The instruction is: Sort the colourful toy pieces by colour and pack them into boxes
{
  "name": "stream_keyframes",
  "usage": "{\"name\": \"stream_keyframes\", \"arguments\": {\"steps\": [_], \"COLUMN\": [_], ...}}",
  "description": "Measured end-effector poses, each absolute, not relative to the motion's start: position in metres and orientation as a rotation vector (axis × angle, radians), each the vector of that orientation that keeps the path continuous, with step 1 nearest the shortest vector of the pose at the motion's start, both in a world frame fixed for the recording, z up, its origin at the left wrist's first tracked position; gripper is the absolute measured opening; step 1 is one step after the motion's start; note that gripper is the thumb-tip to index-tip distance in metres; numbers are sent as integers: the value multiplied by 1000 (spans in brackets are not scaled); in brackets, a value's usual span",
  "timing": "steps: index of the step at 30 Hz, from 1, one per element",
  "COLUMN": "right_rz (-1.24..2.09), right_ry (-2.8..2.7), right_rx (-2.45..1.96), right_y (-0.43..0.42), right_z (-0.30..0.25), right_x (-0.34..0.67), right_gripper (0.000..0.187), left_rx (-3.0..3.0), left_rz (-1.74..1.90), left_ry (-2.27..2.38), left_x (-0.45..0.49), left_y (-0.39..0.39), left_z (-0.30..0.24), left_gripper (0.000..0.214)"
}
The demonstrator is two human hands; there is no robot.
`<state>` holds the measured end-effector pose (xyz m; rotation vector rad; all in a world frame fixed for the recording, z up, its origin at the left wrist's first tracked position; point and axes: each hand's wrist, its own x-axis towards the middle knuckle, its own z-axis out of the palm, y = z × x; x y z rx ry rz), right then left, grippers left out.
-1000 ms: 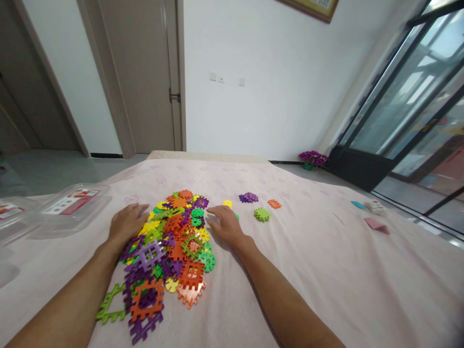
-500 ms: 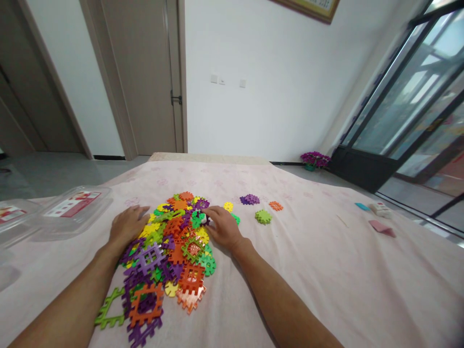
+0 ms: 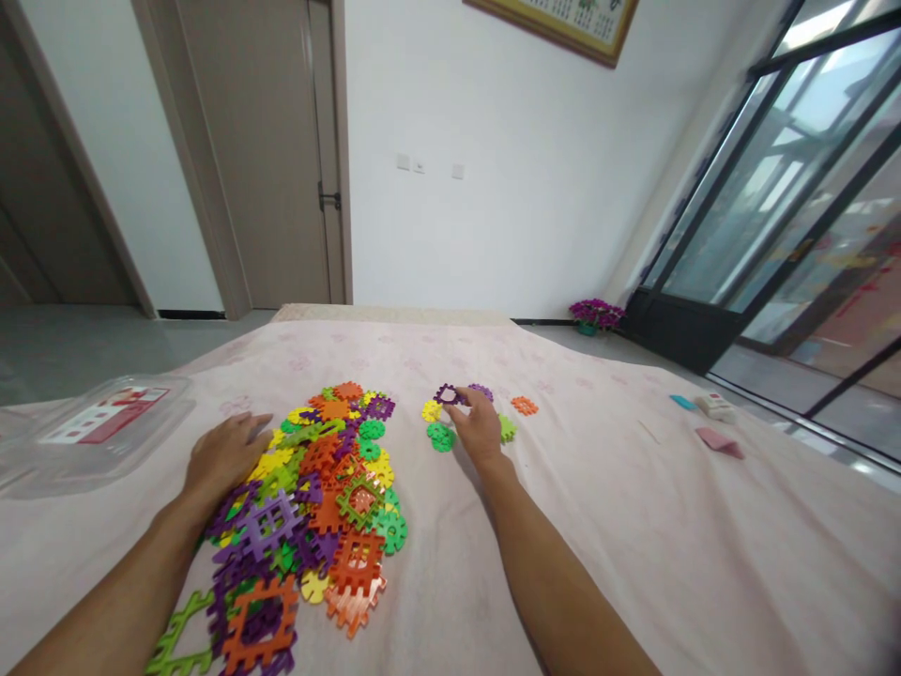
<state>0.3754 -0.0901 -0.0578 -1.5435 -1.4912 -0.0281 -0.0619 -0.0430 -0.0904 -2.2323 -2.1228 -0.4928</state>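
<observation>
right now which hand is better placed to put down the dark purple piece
Likely the right hand: it holds the purple piece, while the left hand is by the mixed pile.

pile [image 3: 328, 508] on cloth [image 3: 450, 582], container [image 3: 105, 427] left

Pile [image 3: 328, 460]: mixed orange, purple, yellow, lime, green. Right of pile, solid colours: dark purple piece [image 3: 441, 388], yellow pieces [image 3: 431, 411], green pieces [image 3: 441, 437], lime pieces [image 3: 508, 429], orange pieces [image 3: 525, 406]. Further right of pile: blue item [image 3: 682, 402], pink item [image 3: 718, 442]. Left of pile: clear container [image 3: 159, 432], red-and-white label [image 3: 105, 416]. Under pile: pale pink cloth [image 3: 443, 563], faint darker-pink floral print.
</observation>
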Motion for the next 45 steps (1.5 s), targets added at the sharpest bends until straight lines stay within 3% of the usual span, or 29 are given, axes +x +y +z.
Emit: {"name": "stream_keyframes", "arguments": {"steps": [8, 13, 25, 28, 34, 39, 45], "right_rz": [-322, -295, 429, 612, 580, 676, 874], "right_ry": [-1366, -1479, -1885, -2046, -2280, -2263, -2083], "right_rx": [-1766, -1691, -1282, -1287, -1377, -1404, -1359], "right_y": [-84, -90, -121, -132, -141, -140, -131], "right_z": [-57, -61, -45, -35, -25, -26, -33], "right_x": [405, 395, 306, 295, 286, 283, 293], "right_gripper": [33, 30, 9, 13, 34, 17, 14], "left_rx": [-2215, -2215, -2210, -2208, -2189, -2217, -2219], "left_rz": [-475, -503, -448, -436, -435, -457, -500], "left_ry": [-2140, -2132, -2132, -2140, -2163, -2119, -2118], "left_x": [-62, -62, -60, -59, -57, -60, -64], "left_y": [-41, -41, -45, -46, -47, -45, -40], "left_z": [-94, -94, -88, -87, -87, -90, -96], "left_gripper": [63, 63, 60, 59, 57, 58, 61]}}
